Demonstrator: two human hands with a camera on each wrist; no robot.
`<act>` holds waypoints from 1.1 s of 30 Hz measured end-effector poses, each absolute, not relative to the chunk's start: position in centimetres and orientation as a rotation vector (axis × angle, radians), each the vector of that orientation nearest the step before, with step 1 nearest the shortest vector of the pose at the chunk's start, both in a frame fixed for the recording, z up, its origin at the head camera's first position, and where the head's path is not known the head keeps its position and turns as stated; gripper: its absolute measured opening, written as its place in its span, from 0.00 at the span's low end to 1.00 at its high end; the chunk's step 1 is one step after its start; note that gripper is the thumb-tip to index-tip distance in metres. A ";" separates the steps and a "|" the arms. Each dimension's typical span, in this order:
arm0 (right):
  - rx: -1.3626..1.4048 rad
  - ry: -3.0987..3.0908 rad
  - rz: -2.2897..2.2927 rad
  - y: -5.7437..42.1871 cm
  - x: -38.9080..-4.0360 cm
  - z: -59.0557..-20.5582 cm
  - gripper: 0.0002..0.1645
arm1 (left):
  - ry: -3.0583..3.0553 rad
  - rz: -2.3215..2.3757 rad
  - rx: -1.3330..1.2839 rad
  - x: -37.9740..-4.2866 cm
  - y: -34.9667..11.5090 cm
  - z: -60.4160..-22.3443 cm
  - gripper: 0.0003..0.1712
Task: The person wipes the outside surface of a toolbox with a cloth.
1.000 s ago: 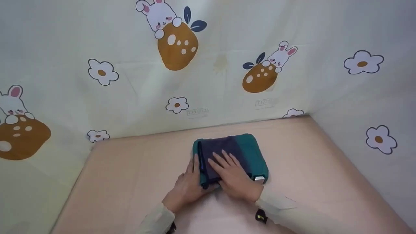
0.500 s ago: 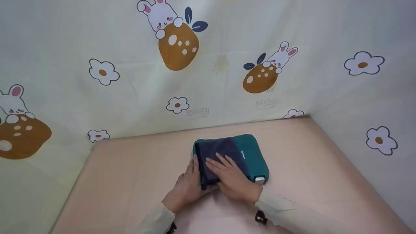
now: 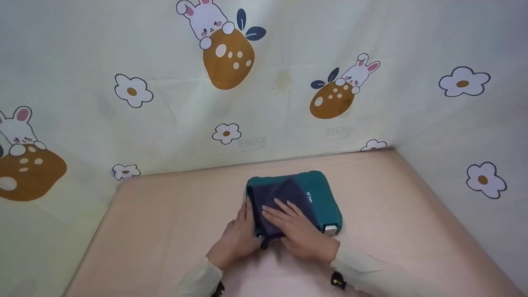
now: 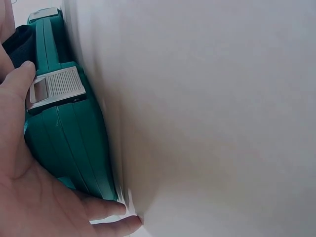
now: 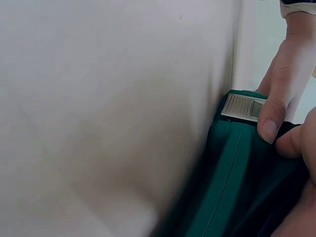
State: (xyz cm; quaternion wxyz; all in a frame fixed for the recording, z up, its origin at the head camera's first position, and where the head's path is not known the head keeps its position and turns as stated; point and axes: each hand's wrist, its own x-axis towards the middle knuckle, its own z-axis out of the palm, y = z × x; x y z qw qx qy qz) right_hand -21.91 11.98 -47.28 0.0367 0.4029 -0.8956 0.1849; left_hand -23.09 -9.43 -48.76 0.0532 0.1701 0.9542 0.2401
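A green hard case (image 3: 330, 206) with metal latches lies on the table, its lid facing up. Over the left part of the lid spreads a dark purple cloth (image 3: 288, 189), with a small tab hanging past the front edge. My right hand (image 3: 303, 231) rests on this cloth with its fingers extended. Along the case's left side lies my left hand (image 3: 238, 233), fingers straight. In the left wrist view, its thumb touches the front beside a latch (image 4: 57, 86), near the case's handle (image 4: 47, 47). A white mark (image 3: 309, 197) shows on the lid right of the cloth.
The pale pink table surface (image 3: 177, 231) surrounds the case. Behind it and at both sides hang pale sheets (image 3: 280, 111) printed with rabbits and flowers, meeting the table's edges.
The cloth has slid toward the front left over the lid, uncovering the white mark and more green. My right hand has shifted slightly nearer with it; the left hand stays in place.
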 end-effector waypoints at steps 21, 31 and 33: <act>1.688 -2.489 0.780 17.4 -22.1 -46.7 0.49 | 2.913 0.692 0.536 -23.3 -9.1 -48.9 0.77; 1.749 -2.474 0.731 19.3 -22.1 -46.4 0.36 | 2.874 0.744 0.494 -23.2 -9.4 -48.9 0.78; 1.745 -2.496 0.723 19.5 -22.2 -46.2 0.36 | 2.867 0.748 0.482 -23.2 -9.3 -48.9 0.77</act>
